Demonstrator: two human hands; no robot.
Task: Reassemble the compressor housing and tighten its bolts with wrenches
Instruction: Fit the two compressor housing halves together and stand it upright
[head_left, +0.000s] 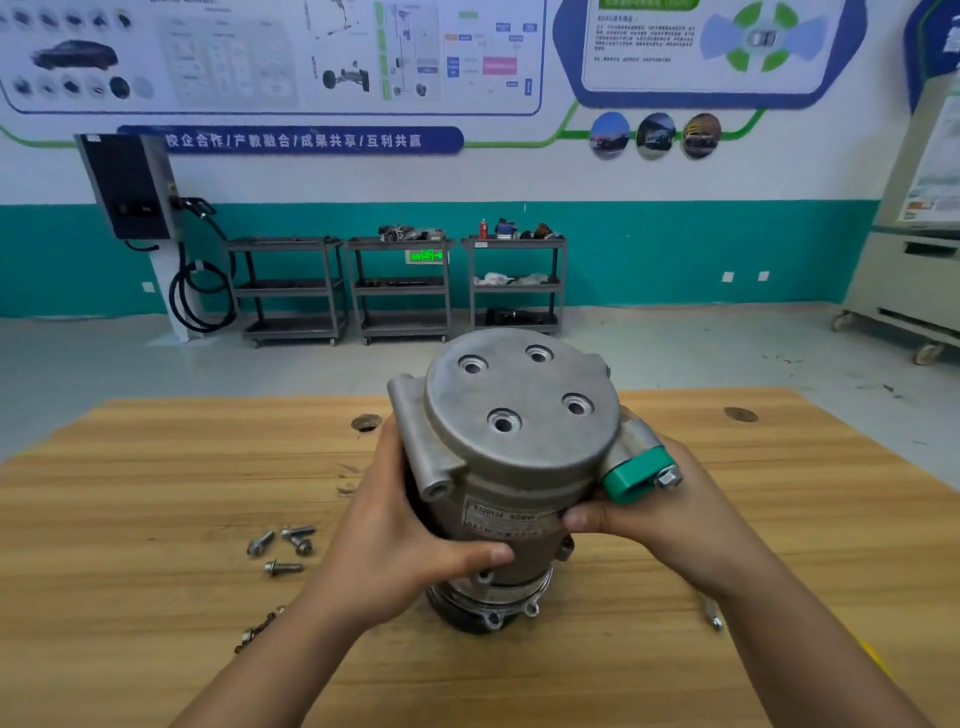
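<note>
Risk: the cover (524, 410) sits unbolted, its four holes empty. Tilt the compressor (514, 499) and the cover could shift off line, or the unit could tip on its narrow base. The bolts (283, 545) lie loose on the table (156, 493), near left, and may roll. The compressor stands mid-table between your hands: left hand (395, 540) and right hand (660, 509) curl round its sides, thumbs pressed on the near face.

Left hand (395, 525) and right hand (660, 499) clasp the compressor (519, 415) from opposite sides (thumbs in front).
</note>
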